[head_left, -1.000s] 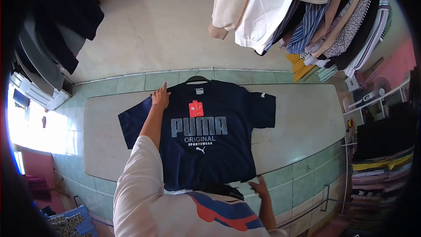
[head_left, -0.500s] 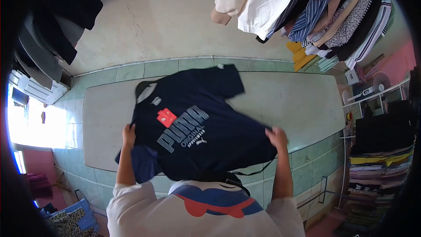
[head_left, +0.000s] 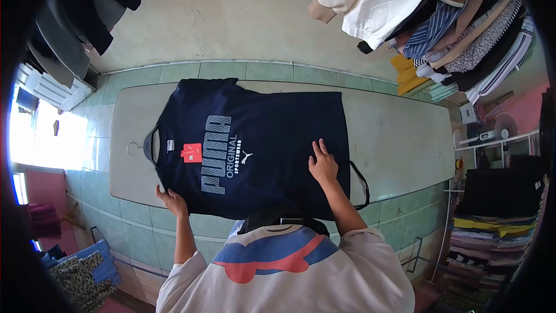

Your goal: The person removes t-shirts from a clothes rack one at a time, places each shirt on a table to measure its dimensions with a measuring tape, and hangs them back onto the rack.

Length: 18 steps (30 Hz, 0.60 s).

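Observation:
A navy T-shirt [head_left: 278,122] with large PUMA lettering lies spread over a pale board, its neck toward the left. A dark hanger [head_left: 148,149] shows inside the neckline, with its wire hook resting on the board. A red tag [head_left: 191,152] hangs on the chest near the collar. My right hand [head_left: 324,163] lies on the shirt's lower front, open, its fingers stretched out. At the near shoulder edge, my left hand [head_left: 174,202] touches the fabric with fingers apart, holding nothing.
The pale board [head_left: 399,139] sits on green tiles [head_left: 313,73]. Clothes [head_left: 446,35] hang at the upper right, more garments [head_left: 81,35] at the upper left. Folded clothes [head_left: 492,226] are stacked on the right. A dark strap [head_left: 364,185] loops by the shirt hem.
The shirt went from being held up, tilted, by both hands to lying flat on the board. My right hand let go of its hem and moved left onto the front; my left hand opened near the shoulder.

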### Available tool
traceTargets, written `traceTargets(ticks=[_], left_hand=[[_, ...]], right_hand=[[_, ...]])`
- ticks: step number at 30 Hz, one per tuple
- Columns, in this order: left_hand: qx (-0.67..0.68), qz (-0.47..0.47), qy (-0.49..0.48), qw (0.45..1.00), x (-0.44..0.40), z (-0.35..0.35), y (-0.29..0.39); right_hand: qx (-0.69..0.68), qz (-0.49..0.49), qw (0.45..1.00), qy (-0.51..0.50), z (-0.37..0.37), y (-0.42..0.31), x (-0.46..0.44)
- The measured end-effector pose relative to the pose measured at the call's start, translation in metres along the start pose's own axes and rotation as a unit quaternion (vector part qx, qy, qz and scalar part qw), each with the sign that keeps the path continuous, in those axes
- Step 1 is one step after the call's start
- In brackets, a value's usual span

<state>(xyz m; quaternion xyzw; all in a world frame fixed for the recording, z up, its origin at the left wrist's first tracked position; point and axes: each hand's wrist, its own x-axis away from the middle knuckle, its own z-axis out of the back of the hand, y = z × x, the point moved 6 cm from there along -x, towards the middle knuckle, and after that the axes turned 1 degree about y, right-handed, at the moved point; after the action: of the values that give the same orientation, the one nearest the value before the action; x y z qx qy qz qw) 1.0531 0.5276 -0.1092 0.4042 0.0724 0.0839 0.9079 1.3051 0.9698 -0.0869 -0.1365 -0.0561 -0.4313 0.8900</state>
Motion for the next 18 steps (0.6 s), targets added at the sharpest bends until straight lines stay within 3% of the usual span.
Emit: traceTargets(ticks=[5, 9, 11, 12, 14, 15, 17, 18], left_hand=[[0.004, -0.034, 0.020, 0.999, -0.015, -0.029, 0.021], [-0.012, -0.071, -0.001, 0.997, -0.022, -0.049, 0.046], [-0.301, -0.246, -0.096, 0.916, -0.013, -0.052, 0.088], [-0.299, -0.247, -0.100, 0.916, -0.014, -0.048, 0.095], [-0.427, -0.175, -0.225, 0.858, -0.014, -0.053, 0.084], [-0.427, -0.175, -0.227, 0.858, -0.017, -0.053, 0.077], [-0.432, -0.211, -0.215, 0.850, -0.024, -0.053, 0.063], [-0.432, -0.211, -0.216, 0.850, -0.024, -0.053, 0.059]], right_hand=[[0.033, 0.048, 0.996, 0.074, 0.009, 0.013, -0.058], [0.038, 0.035, 0.996, 0.066, 0.029, 0.017, -0.068], [-0.012, 0.099, 0.986, 0.134, 0.034, 0.017, -0.041], [-0.009, 0.104, 0.987, 0.120, 0.028, 0.020, -0.018], [-0.018, 0.036, 0.997, 0.061, 0.016, 0.041, 0.037], [-0.037, 0.033, 0.987, 0.152, 0.004, 0.071, 0.060], [0.004, -0.104, 0.978, 0.181, -0.005, 0.128, 0.099], [-0.001, -0.126, 0.965, 0.228, -0.012, 0.155, 0.117]])
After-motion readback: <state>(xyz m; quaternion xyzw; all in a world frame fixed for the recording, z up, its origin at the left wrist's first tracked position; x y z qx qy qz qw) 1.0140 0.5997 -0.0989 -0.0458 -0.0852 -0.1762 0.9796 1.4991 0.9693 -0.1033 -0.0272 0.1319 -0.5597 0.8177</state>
